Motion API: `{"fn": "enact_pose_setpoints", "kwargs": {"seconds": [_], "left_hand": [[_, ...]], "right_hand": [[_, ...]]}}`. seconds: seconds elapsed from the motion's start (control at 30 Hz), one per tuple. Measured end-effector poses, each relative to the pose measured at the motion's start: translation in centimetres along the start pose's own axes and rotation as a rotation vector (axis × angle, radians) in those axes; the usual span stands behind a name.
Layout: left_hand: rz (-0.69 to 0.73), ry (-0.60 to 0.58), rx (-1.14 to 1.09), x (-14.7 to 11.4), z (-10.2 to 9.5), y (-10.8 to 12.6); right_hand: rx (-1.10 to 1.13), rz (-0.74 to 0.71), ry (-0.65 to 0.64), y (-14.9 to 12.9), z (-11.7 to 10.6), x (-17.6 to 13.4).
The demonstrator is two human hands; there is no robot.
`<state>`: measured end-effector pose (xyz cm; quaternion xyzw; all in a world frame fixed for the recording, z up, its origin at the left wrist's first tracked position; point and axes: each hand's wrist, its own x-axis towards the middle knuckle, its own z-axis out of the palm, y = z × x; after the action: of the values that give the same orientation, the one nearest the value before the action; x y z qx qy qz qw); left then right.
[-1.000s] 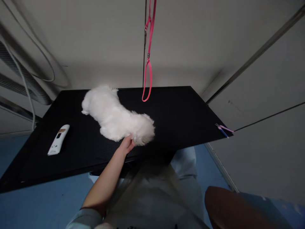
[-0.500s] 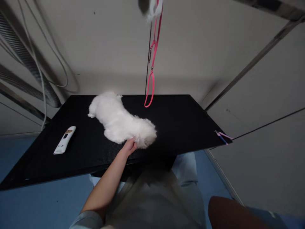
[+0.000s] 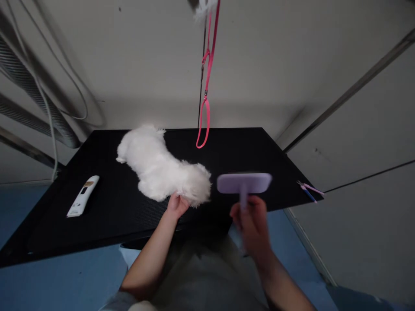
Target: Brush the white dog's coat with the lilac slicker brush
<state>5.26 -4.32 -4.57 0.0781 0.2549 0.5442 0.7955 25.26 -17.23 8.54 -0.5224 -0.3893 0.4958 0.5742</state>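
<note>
A fluffy white dog (image 3: 155,168) is on the black grooming table (image 3: 240,151), its head turned toward the table's near edge. My left hand (image 3: 177,204) is closed at the fur under the dog's chin, with some fingertips hidden there. To the right of the dog's head, my right hand (image 3: 254,222) grips the handle of a lilac slicker brush (image 3: 244,183). The back of its wide head faces me, slightly blurred, and it is apart from the dog.
White hair clippers (image 3: 83,196) lie at the table's left. Nail clippers (image 3: 309,191) with pink and blue handles rest near the right corner. A pink grooming loop (image 3: 203,123) hangs over the table's back edge. Ribbed hoses (image 3: 48,95) run along the left wall.
My right hand has come up from the lower right with the slicker brush in it. My left hand stays at the dog's chin. The view has shifted slightly.
</note>
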Motion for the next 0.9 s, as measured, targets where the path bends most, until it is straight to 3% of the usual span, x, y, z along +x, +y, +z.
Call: {"fn": "enact_pose_setpoints", "kwargs": {"seconds": [0.1, 0.23, 0.33, 0.37, 0.43, 0.5, 0.53, 0.57, 0.67, 0.7, 0.83, 0.9], "left_hand": [[0.011, 0.057, 0.029, -0.2, 0.2, 0.2], [0.012, 0.090, 0.109, -0.4, 0.5, 0.2], [0.054, 0.194, 0.150, -0.3, 0.5, -0.2], [0.090, 0.244, 0.144, -0.3, 0.4, -0.4], [0.186, 0.315, 0.104, -0.1, 0.4, -0.7], [0.250, 0.332, 0.057, 0.1, 0.5, -0.9], [0.252, 0.331, 0.049, 0.1, 0.5, -0.9], [0.238, 0.321, 0.057, 0.2, 0.6, -0.9], [0.223, 0.325, 0.101, 0.3, 0.8, -1.0], [0.240, 0.338, 0.101, 0.3, 0.8, -1.1], [0.339, 0.408, 0.079, 0.5, 0.5, -1.5], [0.336, 0.423, 0.117, 0.6, 0.5, -1.6]], "right_hand": [[0.079, 0.052, -0.118, 2.5, 0.1, 1.1], [0.102, 0.255, -0.458, 4.9, 1.7, 2.3], [-0.015, 0.209, -0.598, 4.8, 3.4, 5.0], [-0.047, 0.163, -0.555, 4.6, 3.9, 6.2], [-0.056, 0.037, -0.343, 3.8, 4.5, 8.5], [-0.014, -0.087, -0.091, 3.2, 4.7, 10.0], [-0.002, -0.125, -0.028, 3.0, 4.7, 10.4], [-0.003, -0.129, -0.038, 2.8, 4.8, 10.7], [-0.062, 0.003, -0.273, 2.4, 4.8, 11.3], [-0.074, 0.028, -0.284, 2.2, 4.8, 11.6], [-0.057, -0.132, 0.065, 1.5, 4.5, 12.4], [-0.080, -0.116, -0.052, 1.6, 4.6, 12.5]]}}
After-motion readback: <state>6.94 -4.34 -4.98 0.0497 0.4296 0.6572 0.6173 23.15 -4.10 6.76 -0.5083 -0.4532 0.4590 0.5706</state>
